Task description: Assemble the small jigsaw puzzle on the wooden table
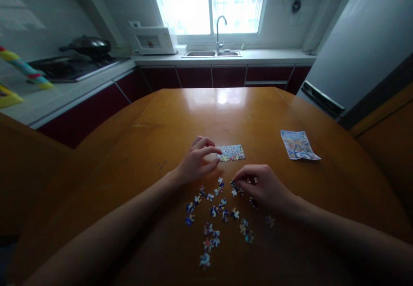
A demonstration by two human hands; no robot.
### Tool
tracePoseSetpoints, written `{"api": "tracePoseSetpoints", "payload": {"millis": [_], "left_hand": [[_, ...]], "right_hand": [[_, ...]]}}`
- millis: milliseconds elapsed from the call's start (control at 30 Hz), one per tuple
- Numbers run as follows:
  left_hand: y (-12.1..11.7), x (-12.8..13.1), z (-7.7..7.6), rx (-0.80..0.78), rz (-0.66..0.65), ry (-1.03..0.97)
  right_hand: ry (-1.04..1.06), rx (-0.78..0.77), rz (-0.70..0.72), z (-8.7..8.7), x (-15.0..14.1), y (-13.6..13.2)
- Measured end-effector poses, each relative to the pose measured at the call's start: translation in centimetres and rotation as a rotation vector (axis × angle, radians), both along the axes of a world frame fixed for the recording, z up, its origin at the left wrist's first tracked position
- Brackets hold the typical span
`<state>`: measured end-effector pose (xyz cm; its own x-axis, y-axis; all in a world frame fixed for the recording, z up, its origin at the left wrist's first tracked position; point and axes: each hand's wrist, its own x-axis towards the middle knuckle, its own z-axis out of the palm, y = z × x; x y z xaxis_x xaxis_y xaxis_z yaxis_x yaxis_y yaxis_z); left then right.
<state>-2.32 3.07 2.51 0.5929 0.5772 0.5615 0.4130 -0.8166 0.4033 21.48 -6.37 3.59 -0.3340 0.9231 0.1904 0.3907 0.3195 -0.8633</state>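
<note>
A partly joined jigsaw puzzle point(232, 152) lies flat on the wooden table. At its left edge is my left hand point(198, 159), fingers apart and the fingertips at the puzzle's border, holding nothing. My right hand point(264, 186) is below and to the right of the puzzle, thumb and index finger pinched on a small dark puzzle piece point(232, 183). Loose puzzle pieces point(222, 204) are scattered in front of both hands, several of them partly hidden under the right hand. One lone piece point(269, 221) lies near my right wrist.
A creased picture sheet point(299, 145) lies on the right side of the table point(206, 114). Beyond the table are a counter with a sink point(200, 54), a microwave point(154, 41) and a stove with a lidded pan point(88, 45). A fridge point(361, 41) stands at the right.
</note>
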Motion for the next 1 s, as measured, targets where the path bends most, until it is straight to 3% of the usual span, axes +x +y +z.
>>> {"api": "tracePoseSetpoints", "payload": {"millis": [233, 467, 700, 1000], "left_hand": [[-0.7, -0.3, -0.1, 0.174, 0.033, 0.006], [-0.5, -0.9, -0.3, 0.21, 0.109, 0.101], [-0.4, -1.0, -0.9, 0.111, 0.073, 0.192], [-0.1, -1.2, -1.3, 0.078, 0.015, 0.237]], "right_hand": [[0.065, -0.08, -0.149, 0.6, 0.6, 4.2], [0.016, -0.087, -0.109, -0.6, -1.1, 7.7], [-0.061, -0.087, -0.069, -1.8, -2.9, 7.8], [-0.346, 0.115, -0.082, -1.6, -4.1, 7.1]]}}
